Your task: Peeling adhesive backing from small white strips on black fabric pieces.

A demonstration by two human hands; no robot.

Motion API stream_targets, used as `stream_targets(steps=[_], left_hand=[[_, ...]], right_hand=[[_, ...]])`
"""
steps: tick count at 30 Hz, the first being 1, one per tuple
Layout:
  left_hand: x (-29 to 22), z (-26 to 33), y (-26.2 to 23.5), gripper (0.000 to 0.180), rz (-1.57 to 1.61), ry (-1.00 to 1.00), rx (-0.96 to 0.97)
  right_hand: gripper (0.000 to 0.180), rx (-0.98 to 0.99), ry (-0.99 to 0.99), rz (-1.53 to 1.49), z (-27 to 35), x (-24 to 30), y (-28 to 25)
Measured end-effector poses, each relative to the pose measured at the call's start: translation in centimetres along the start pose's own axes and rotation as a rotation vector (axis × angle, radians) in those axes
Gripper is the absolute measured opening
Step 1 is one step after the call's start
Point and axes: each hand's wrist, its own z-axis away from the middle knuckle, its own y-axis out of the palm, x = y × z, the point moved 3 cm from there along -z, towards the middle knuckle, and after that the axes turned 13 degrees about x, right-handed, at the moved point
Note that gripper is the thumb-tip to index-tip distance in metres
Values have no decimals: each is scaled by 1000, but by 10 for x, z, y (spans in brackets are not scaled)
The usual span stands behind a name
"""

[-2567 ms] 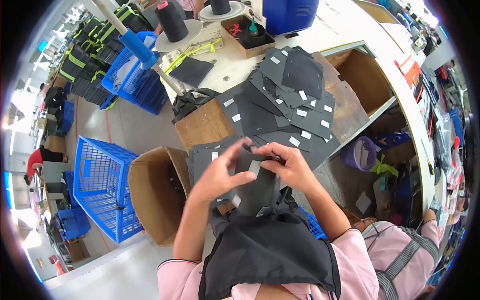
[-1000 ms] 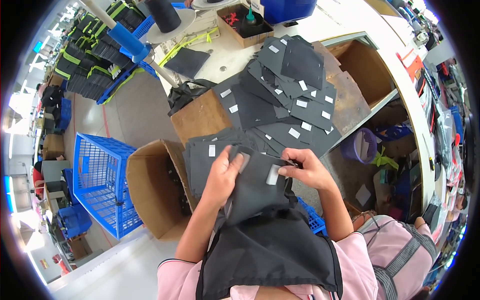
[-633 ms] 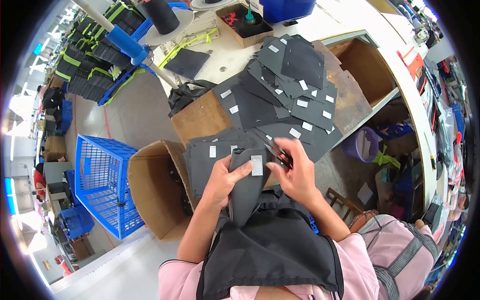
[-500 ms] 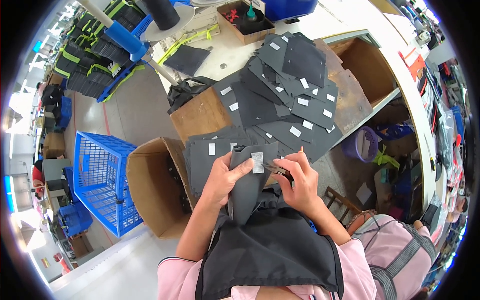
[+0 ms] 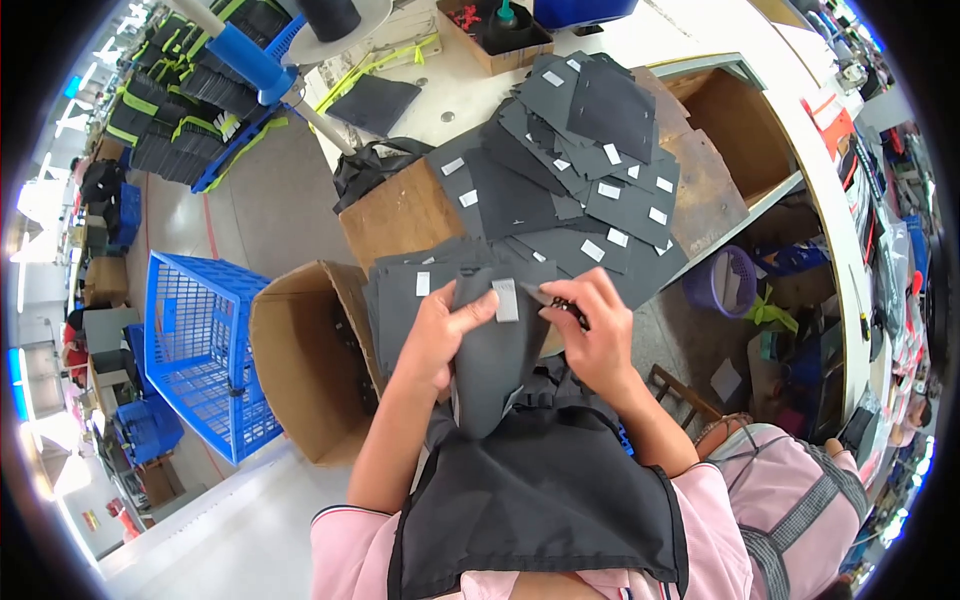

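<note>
Filling the upper centre of the frame, a wooden bench [image 5: 400, 215] carries stacked dark fabric pieces [image 5: 575, 150]; a cardboard box [image 5: 300, 355] sits at centre left. At mid-frame our left hand [image 5: 440, 335] pinches a grey fabric piece [image 5: 495, 350] by its white label [image 5: 506, 299], while our right hand [image 5: 595, 335] closes on small black snips [image 5: 562, 301].

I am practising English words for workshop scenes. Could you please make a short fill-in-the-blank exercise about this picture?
1. The left hand holds a dark grey fabric piece bearing a small ____ label.
2. The right hand grips small black ____.
3. Beside the open brown cardboard box stands a ____ plastic crate.
4. More grey fabric pieces lie piled on the ____ board.

Missing words: white; scissors; blue; wooden
</note>
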Motion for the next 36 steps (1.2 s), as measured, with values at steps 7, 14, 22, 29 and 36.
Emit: stream_targets(steps=[7,14,22,29,36], left_hand=[[1,-11,-32,37,267,-15,-127],[-1,-15,-33,36,259,34,-69],[6,49,-142,43,123,235,-395],[24,137,-219,43,249,378,-686],[27,25,-138,62,-72,199,-442]], right_hand=[[26,126,312,-569,23,-31,7],[23,294,587,-1051,30,-24,26],[8,252,462,-717,29,-50,27],[18,213,465,-352,30,-91,25],[21,285,512,-581,6,-93,54]])
